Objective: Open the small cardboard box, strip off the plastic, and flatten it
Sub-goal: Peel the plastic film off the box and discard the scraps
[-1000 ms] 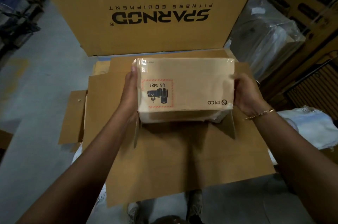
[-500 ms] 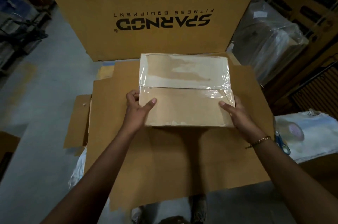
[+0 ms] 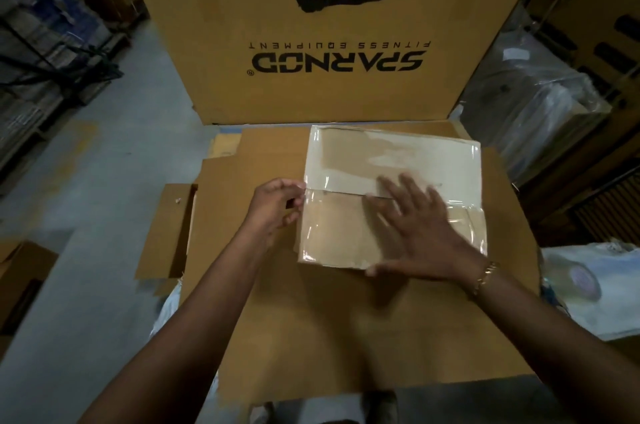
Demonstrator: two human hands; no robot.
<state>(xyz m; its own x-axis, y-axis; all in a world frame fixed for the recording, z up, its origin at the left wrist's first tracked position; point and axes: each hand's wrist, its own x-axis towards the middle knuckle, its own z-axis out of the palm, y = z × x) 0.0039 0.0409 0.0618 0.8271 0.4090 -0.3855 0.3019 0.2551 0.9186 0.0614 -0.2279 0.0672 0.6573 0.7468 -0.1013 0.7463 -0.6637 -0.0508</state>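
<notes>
The small cardboard box (image 3: 346, 160) lies on a flattened cardboard sheet (image 3: 311, 319), its top covered with glossy clear plastic (image 3: 332, 236). A seam between two flaps runs across its middle. My left hand (image 3: 277, 209) pinches the plastic edge at the box's left side, by the seam. My right hand (image 3: 422, 229) lies flat on top of the box with fingers spread, pressing down near the seam; it looks blurred from motion.
A tall SPARNOD carton (image 3: 332, 29) stands upright right behind the box. Plastic-wrapped goods (image 3: 540, 105) sit at the right, a white bag (image 3: 595, 288) near my right wrist. Another cardboard piece (image 3: 162, 233) lies left of the sheet, on the grey floor (image 3: 90, 181).
The box was turned from its labelled side to its plastic-covered flap side and set down. My right hand moved from the right edge onto the top; my left shifted to the left edge at the seam.
</notes>
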